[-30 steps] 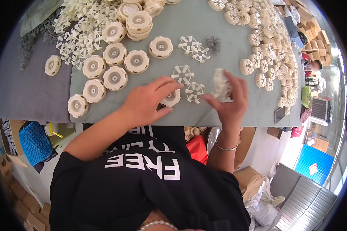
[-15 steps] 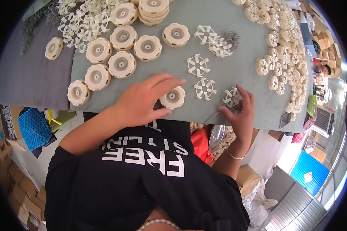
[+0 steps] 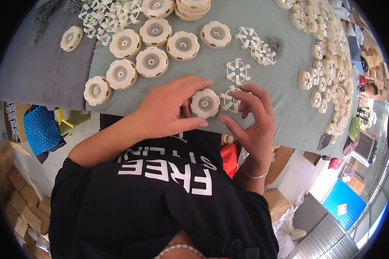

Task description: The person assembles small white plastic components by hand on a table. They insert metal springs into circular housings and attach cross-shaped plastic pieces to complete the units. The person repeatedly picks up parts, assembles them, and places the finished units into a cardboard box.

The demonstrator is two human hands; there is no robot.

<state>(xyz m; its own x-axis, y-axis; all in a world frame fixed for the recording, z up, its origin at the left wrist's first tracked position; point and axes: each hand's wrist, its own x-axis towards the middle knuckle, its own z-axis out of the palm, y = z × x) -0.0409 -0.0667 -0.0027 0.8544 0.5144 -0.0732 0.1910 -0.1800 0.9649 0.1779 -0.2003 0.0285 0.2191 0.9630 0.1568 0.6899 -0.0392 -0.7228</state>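
Observation:
A round cream plastic piece like a small wheel [image 3: 205, 104], with a hub in its middle, lies before me on the table. My left hand [image 3: 166, 108] is curved round its left side, thumb below and index finger above, with curled fingers against its rim. Close on its right is a white six-clawed plastic ring [image 3: 230, 99], partly covered by my right hand [image 3: 256, 114]. That hand is open, its thumb apart from its bent fingers; the fingertips reach over the ring's right edge. Another clawed ring [image 3: 237, 71] lies flat just beyond.
Several more wheel-like pieces [image 3: 151, 62] sit left of centre, some stacked. A heap of clawed rings [image 3: 110, 19] lies behind them. Dark coiled springs [image 3: 276, 45] rest beside two rings at the back. Many assembled-looking wheels [image 3: 322, 71] cover the table's right side.
My right hand has come left toward the wheel-like piece, and a clawed ring now shows between its thumb and fingers. My left hand stays round the piece. The whole view has shifted slightly.

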